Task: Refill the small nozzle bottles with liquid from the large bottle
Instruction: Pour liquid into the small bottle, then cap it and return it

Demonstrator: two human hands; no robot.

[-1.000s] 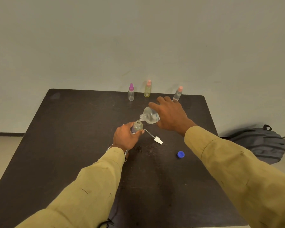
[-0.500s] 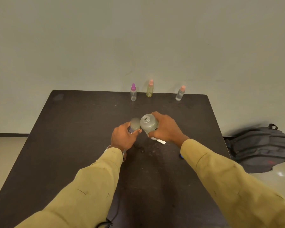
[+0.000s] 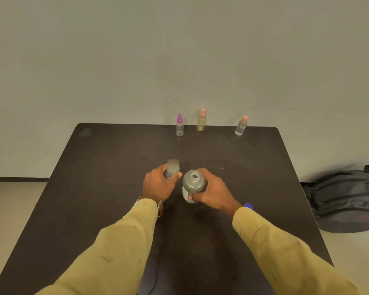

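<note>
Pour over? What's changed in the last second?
The right hand has swung the large bottle from tipped over the small bottle to upright, mouth up, nearer the person; pouring has stopped. The left hand still grips the small bottle. The three capped bottles at the far edge of the table and the blue cap have not moved.

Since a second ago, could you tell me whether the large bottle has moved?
Yes: the large bottle came toward the person, away from the purple-capped bottle, and is upright now.
</note>
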